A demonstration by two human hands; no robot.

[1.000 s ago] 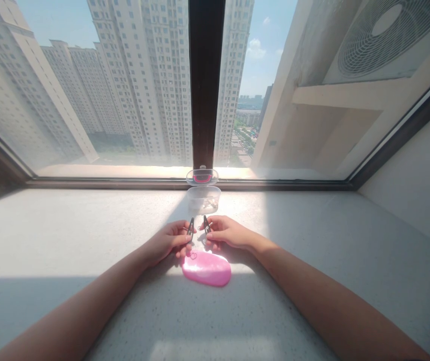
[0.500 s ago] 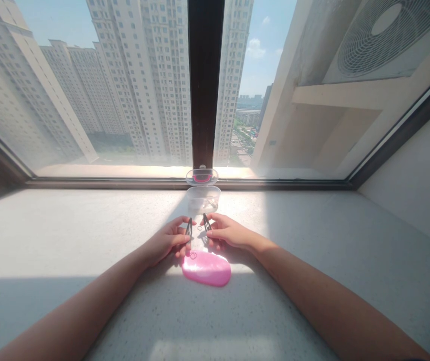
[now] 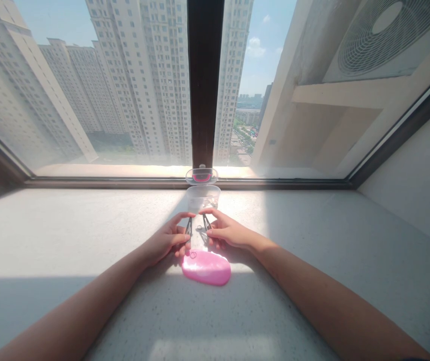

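My left hand [image 3: 173, 238] pinches a dark snap hair clip [image 3: 188, 226] upright between thumb and index finger. A matching hair clip [image 3: 206, 221] stands in the grip of my right hand [image 3: 227, 231], a short gap to the right. On the counter between the clips lies a small dark ring [image 3: 199, 228]. Just below my hands is a flat pink oval piece [image 3: 207, 269], with another small ring [image 3: 192, 255] on its upper left. My left hand's lower fingers overlap that piece's edge.
Behind my hands stands a clear plastic box [image 3: 195, 196] holding small items I cannot make out. Its lid [image 3: 201, 177], with a pink-edged part, is raised against the window frame [image 3: 203, 100]. The pale speckled sill [image 3: 87, 225] runs to the glass.
Both index fingers have lifted and straightened slightly over the tops of the clips. The clips, the pink piece and the box stay where they were.
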